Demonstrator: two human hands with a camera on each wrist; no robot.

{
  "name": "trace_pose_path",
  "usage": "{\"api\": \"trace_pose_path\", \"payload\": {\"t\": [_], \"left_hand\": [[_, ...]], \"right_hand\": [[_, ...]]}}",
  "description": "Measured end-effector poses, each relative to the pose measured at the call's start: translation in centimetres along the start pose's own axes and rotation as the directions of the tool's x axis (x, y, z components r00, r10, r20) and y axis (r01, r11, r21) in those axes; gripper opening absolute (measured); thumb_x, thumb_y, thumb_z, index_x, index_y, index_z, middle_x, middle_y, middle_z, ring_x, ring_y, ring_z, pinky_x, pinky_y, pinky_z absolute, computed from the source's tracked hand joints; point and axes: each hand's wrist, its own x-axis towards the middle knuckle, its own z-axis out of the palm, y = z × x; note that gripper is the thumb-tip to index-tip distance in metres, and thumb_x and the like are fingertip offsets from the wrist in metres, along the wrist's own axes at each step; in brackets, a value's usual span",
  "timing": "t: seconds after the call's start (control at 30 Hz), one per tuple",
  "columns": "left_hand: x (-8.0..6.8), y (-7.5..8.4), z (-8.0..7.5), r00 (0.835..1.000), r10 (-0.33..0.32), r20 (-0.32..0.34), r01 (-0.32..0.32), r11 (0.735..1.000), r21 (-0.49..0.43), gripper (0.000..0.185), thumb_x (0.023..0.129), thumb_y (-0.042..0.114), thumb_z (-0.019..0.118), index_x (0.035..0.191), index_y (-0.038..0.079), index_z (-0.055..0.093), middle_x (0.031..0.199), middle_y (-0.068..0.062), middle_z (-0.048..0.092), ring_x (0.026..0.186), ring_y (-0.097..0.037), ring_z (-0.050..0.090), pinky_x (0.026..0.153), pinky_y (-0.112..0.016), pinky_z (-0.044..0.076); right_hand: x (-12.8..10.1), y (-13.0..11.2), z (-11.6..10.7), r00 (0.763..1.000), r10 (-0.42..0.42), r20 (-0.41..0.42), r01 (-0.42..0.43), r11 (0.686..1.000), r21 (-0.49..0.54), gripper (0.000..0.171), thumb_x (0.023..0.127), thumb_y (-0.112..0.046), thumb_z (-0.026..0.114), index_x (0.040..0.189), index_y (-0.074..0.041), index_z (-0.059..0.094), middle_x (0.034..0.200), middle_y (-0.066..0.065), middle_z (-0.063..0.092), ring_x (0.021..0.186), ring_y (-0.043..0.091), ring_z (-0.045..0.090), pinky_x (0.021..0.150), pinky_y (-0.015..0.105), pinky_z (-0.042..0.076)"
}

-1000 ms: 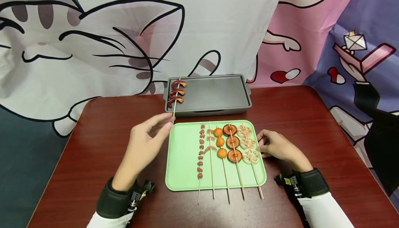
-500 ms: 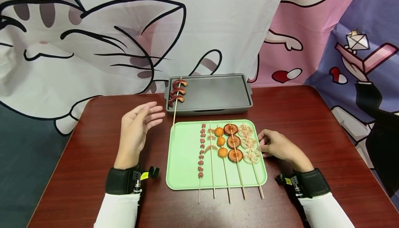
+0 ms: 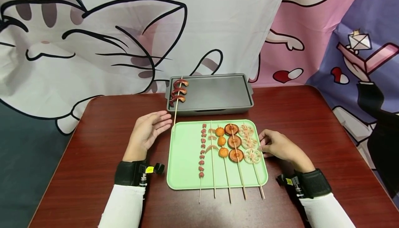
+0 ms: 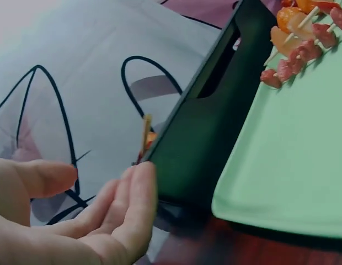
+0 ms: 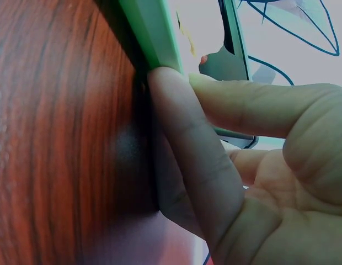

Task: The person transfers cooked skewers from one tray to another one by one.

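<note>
My left hand (image 3: 150, 131) is held with its fingers loosely extended beside the stick of a sausage skewer (image 3: 179, 91). That skewer lies at the left end of a grey grill pan (image 3: 218, 93), its bare stick reaching over the near rim to the green tray (image 3: 184, 162). In the left wrist view, the fingertips (image 4: 143, 174) overlap the pan's near side, and nothing is between thumb and fingers. My right hand (image 3: 280, 147) pinches the tray's right rim between thumb and forefinger, as the right wrist view shows at the green edge (image 5: 157, 41).
On the tray lie several skewers: small red meat pieces (image 3: 202, 157), pale curved slices (image 3: 211, 147), orange balls (image 3: 222, 141), mushroom caps (image 3: 236, 155) and lotus root slices (image 3: 252, 155). Their sticks overhang its near edge. A printed cloth (image 3: 230, 20) hangs behind the brown table (image 3: 87, 158).
My left hand lets go of the sausage skewer's stick, draws back left with fingers spread, then comes back right beside the stick. My right hand stays at the tray rim.
</note>
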Motion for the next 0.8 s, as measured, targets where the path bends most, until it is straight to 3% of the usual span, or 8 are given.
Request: {"api": "trace_pose_path", "payload": {"t": [0.17, 0.3, 0.8], "left_hand": [[0.6, -0.9, 0.4, 0.993, -0.057, 0.102, 0.058, 0.998, -0.007, 0.047, 0.110, 0.008, 0.048, 0.150, -0.015, 0.040, 0.106, -0.003, 0.076, 0.097, -0.014, 0.076, 0.089, -0.027, 0.063], [0.9, -1.2, 1.0, 0.992, -0.070, 0.105, 0.076, 0.996, -0.056, 0.042, 0.107, 0.004, 0.054, 0.144, -0.014, 0.049, 0.101, -0.006, 0.078, 0.088, -0.014, 0.077, 0.084, -0.026, 0.064], [1.5, -1.4, 1.6, 0.994, 0.010, 0.109, -0.018, 0.997, 0.073, 0.046, 0.100, -0.007, 0.060, 0.141, -0.022, 0.045, 0.091, -0.002, 0.077, 0.078, -0.008, 0.074, 0.073, -0.017, 0.062]], "right_hand": [[0.0, 0.1, -0.1, 1.000, -0.006, 0.001, 0.006, 1.000, 0.003, 0.026, 0.094, 0.004, 0.068, 0.116, 0.010, 0.055, 0.092, 0.014, 0.061, 0.077, 0.019, 0.066, 0.064, 0.030, 0.064], [0.0, 0.1, -0.1, 1.000, -0.009, 0.002, 0.009, 1.000, 0.005, 0.026, 0.094, 0.004, 0.068, 0.115, 0.011, 0.055, 0.092, 0.014, 0.061, 0.077, 0.019, 0.066, 0.064, 0.030, 0.064], [0.0, 0.2, -0.1, 1.000, -0.015, -0.008, 0.015, 1.000, -0.009, 0.027, 0.094, 0.003, 0.069, 0.115, 0.010, 0.055, 0.092, 0.014, 0.061, 0.077, 0.019, 0.066, 0.063, 0.030, 0.064]]}}
